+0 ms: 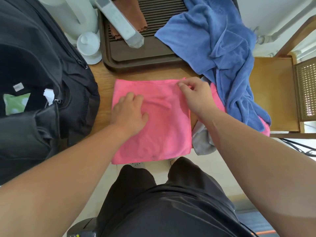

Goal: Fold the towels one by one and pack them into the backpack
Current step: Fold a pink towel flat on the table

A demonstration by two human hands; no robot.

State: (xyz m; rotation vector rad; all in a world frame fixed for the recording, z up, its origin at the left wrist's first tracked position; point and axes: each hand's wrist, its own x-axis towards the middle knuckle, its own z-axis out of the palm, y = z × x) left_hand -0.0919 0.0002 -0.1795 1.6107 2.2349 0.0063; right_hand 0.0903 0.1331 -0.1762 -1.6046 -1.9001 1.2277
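Stands at a wooden table over 1 pink towel, folded to a rough square at the near edge. Presses the left hand flat on the towel's left half, fingers fairly straight. Pinches the towel's far right corner with the right hand. Keeps a black backpack unzipped just left of the towel, with a green item inside. Shows 1 crumpled blue towel at the right, draped from a dark tray toward a wooden chair, and 1 grey cloth poking out beside the pink towel's right edge.
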